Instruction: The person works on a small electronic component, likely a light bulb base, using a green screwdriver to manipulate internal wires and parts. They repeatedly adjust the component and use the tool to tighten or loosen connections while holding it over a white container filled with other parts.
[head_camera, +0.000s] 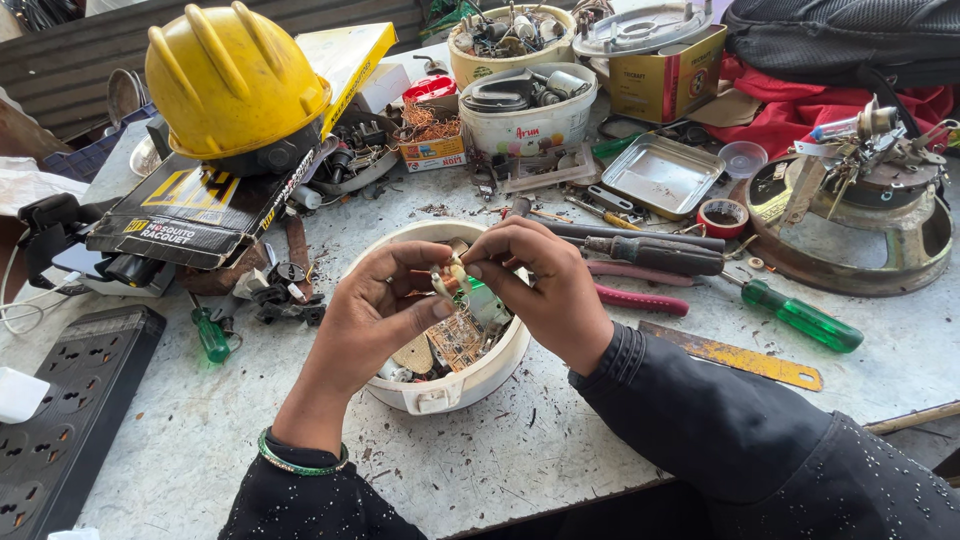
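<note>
Small pale part pinched by both hands over round white tub.

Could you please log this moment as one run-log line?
left hand: pinching small part | right hand: pinching same part | below: white bowl | nearby: green screwdriver

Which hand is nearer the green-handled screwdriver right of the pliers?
Right. The right hand sits over the white bowl, a short way left of the screwdriver; the left hand is farther left.
</note>
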